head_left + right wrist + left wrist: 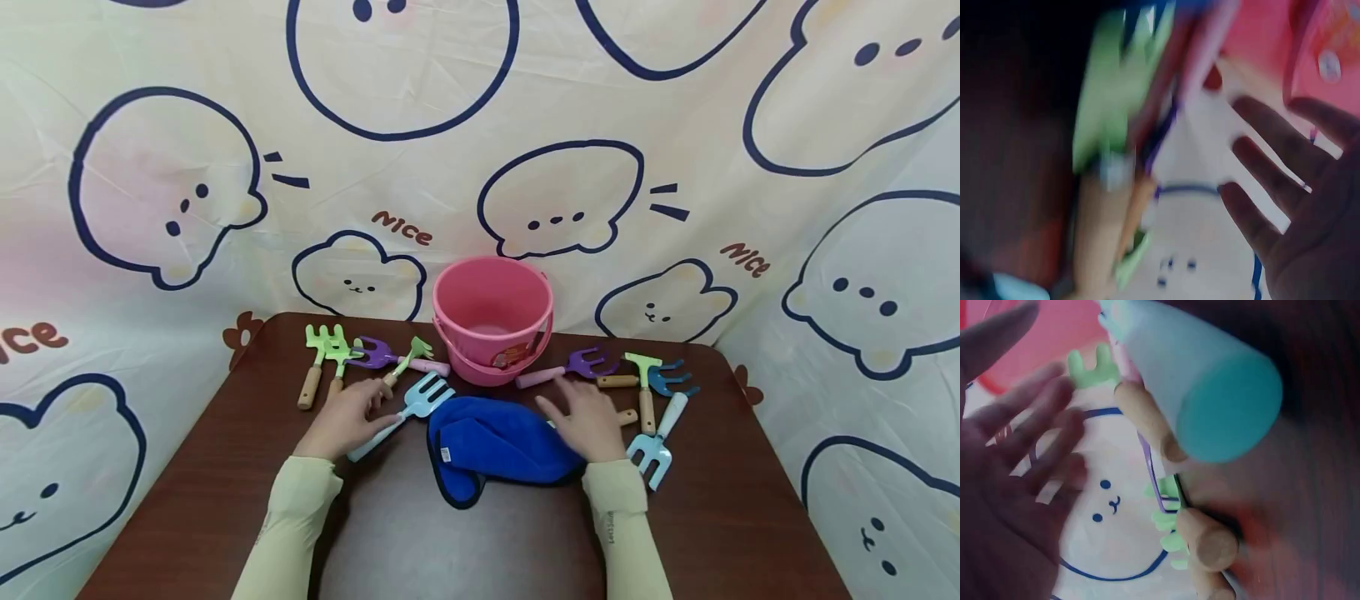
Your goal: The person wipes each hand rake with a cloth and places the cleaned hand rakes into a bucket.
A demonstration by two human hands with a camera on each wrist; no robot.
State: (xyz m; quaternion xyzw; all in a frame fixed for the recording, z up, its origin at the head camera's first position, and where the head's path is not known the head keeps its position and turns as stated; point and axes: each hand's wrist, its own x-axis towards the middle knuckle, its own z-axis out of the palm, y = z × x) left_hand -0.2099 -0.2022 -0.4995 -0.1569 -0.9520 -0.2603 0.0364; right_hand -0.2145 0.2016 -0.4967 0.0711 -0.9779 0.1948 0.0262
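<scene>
In the head view my left hand (345,421) hovers with loosely bent fingers beside a light blue garden fork (426,396), holding nothing. That fork's handle end (1232,406) looms large in the left wrist view, apart from the spread fingers. My right hand (592,421) is over the right end of a folded blue cloth (502,442) with black edging, fingers extended. It partly covers a wooden-handled tool (628,417), whose green head (1110,87) is blurred in the right wrist view. Whether the right hand touches the cloth is unclear.
A pink bucket (491,333) stands at the table's back. At left lie green rakes (339,354), a purple fork (375,354) and a small green tool (408,358). At right are a purple fork (588,364), green hoe (643,375), blue rake (667,379) and light blue fork (651,454).
</scene>
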